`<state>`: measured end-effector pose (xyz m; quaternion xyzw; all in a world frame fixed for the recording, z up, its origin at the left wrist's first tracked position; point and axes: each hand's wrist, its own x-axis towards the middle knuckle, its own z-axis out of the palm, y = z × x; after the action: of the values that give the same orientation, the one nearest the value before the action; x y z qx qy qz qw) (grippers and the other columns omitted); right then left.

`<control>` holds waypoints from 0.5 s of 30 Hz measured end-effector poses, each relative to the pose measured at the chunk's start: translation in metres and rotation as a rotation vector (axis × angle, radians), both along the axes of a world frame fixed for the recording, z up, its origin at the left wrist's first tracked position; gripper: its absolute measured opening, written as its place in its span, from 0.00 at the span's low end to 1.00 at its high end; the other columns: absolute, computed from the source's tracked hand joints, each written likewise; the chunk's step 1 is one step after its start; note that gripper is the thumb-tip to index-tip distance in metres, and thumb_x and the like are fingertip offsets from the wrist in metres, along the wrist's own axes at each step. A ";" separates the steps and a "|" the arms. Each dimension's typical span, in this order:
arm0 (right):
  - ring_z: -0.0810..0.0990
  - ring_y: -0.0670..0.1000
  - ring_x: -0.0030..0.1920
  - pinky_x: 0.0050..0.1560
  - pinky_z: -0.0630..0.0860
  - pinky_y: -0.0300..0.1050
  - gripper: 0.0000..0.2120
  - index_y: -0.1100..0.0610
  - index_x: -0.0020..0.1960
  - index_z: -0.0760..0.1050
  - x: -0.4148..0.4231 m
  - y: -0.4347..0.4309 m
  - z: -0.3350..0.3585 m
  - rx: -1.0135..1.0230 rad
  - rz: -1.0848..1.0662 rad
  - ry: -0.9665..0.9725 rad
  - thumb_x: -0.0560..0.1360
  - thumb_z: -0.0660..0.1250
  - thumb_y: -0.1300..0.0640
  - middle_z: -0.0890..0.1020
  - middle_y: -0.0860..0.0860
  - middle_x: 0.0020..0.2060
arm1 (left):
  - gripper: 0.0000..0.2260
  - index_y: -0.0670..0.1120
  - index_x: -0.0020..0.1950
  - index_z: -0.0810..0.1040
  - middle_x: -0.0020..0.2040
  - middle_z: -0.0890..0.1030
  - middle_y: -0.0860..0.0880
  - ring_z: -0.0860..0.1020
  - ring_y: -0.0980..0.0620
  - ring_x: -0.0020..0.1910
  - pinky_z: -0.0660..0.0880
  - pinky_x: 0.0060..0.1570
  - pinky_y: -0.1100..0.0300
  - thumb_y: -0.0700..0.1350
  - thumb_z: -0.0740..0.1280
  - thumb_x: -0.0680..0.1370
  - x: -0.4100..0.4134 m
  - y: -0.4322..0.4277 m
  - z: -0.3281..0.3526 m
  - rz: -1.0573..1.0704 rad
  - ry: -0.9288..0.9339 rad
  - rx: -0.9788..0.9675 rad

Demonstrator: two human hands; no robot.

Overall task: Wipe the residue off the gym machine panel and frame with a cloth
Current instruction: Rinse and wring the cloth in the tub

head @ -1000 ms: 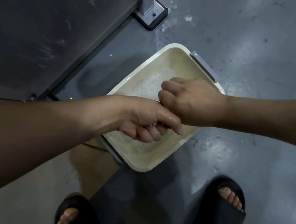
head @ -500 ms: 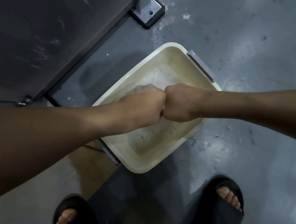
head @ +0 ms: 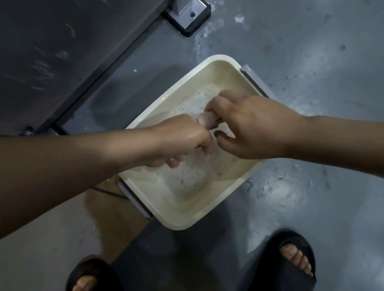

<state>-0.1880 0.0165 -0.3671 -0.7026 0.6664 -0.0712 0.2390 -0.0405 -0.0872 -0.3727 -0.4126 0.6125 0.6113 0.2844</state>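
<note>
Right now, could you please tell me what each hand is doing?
Left hand: closed, gripping the cloth.
Right hand: closed, pinching the same cloth.

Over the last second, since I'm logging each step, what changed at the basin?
The fists have parted: the right hand loosened its grip to a fingertip pinch, baring the pinkish cloth between it and the left hand, which keeps clenching. The basin and sandals stayed put.
</note>
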 end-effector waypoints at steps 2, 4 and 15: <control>0.79 0.60 0.48 0.42 0.78 0.57 0.26 0.67 0.72 0.70 -0.006 0.006 -0.010 -0.154 0.123 0.040 0.75 0.61 0.61 0.77 0.60 0.54 | 0.15 0.51 0.34 0.59 0.29 0.57 0.51 0.52 0.54 0.26 0.49 0.24 0.63 0.38 0.62 0.73 0.002 -0.004 0.002 0.124 -0.110 0.341; 0.76 0.60 0.47 0.44 0.77 0.56 0.23 0.72 0.72 0.68 -0.004 0.008 -0.016 -0.273 0.201 0.049 0.78 0.59 0.67 0.77 0.62 0.52 | 0.18 0.52 0.34 0.53 0.30 0.55 0.51 0.50 0.54 0.26 0.47 0.25 0.64 0.38 0.61 0.74 0.004 -0.008 0.006 0.063 -0.126 0.561; 0.67 0.54 0.26 0.28 0.57 0.37 0.12 0.52 0.27 0.62 0.008 -0.005 0.007 -0.039 0.278 0.154 0.68 0.54 0.52 0.65 0.48 0.25 | 0.20 0.51 0.34 0.61 0.28 0.58 0.51 0.53 0.54 0.25 0.50 0.27 0.62 0.43 0.68 0.80 -0.009 0.009 0.027 -0.333 -0.124 0.350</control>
<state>-0.1803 0.0118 -0.3600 -0.7959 0.5778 0.0039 0.1809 -0.0500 -0.0785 -0.3455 -0.2871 0.5382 0.6264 0.4854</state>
